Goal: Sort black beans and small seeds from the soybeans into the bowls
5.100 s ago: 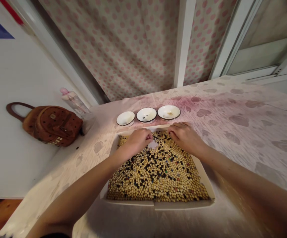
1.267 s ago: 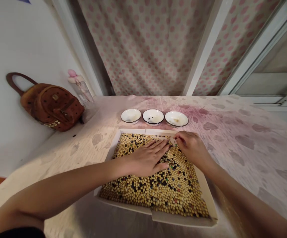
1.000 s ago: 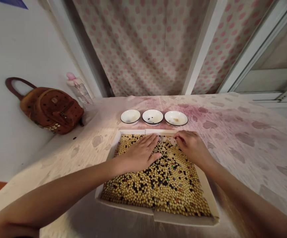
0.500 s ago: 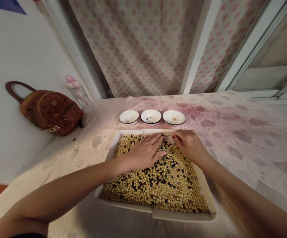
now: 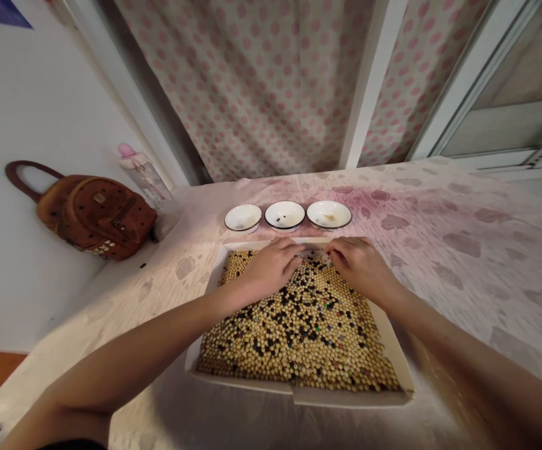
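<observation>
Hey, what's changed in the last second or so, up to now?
The left hand slid forward over the beans toward the far edge of the tray, closing in on the right hand, which stayed near that edge. Neither visibly took hold of anything. The three white bowls stayed in their row.

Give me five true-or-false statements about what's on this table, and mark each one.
1. The left hand and right hand both rest on mixed beans in a shallow white tray. True.
2. Three white bowls stand in a row beyond the tray. True.
3. The left hand holds a spoon. False: no spoon shows; its fingers are down on the beans.
4. The right-hand bowl is empty. False: it holds some pale bits.
5. The brown backpack lies on the floor. False: it leans against the white wall beside the cloth-covered table.
</observation>
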{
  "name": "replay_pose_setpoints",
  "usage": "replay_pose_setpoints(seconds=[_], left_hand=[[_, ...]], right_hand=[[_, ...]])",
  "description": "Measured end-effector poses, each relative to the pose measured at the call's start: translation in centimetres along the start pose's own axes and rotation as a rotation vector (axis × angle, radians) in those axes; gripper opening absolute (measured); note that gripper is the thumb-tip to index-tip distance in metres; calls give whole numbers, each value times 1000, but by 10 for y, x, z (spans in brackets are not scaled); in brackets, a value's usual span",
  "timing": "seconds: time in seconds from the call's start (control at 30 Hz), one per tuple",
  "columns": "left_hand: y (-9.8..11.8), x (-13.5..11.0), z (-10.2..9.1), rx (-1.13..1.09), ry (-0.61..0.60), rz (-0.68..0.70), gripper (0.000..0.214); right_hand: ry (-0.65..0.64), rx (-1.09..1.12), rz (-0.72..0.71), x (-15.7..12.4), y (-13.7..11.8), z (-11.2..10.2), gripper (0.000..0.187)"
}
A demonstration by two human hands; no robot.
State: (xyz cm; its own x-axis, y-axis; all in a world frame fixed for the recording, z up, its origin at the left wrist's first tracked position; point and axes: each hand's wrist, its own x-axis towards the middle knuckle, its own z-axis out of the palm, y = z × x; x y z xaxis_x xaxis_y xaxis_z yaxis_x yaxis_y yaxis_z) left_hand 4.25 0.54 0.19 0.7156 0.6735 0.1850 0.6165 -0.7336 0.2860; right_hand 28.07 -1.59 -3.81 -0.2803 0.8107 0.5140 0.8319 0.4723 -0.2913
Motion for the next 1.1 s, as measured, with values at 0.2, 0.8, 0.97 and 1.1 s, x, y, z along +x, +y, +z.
replay_pose_setpoints(seconds=[0.2, 0.8, 0.97, 1.1], left_hand=[[-5, 26, 8, -16, 7, 12, 29], [19, 60, 6, 242, -160, -110, 34], [31, 63, 4, 252, -183, -207, 34], [35, 65, 5, 235, -179, -246, 33]], right_hand=[[-16, -3, 9, 0, 1, 0, 21], [-29, -56, 14, -1, 3, 4, 18], [-24, -62, 5, -1, 3, 4, 18], [-14, -64, 6, 0, 1, 3, 20]])
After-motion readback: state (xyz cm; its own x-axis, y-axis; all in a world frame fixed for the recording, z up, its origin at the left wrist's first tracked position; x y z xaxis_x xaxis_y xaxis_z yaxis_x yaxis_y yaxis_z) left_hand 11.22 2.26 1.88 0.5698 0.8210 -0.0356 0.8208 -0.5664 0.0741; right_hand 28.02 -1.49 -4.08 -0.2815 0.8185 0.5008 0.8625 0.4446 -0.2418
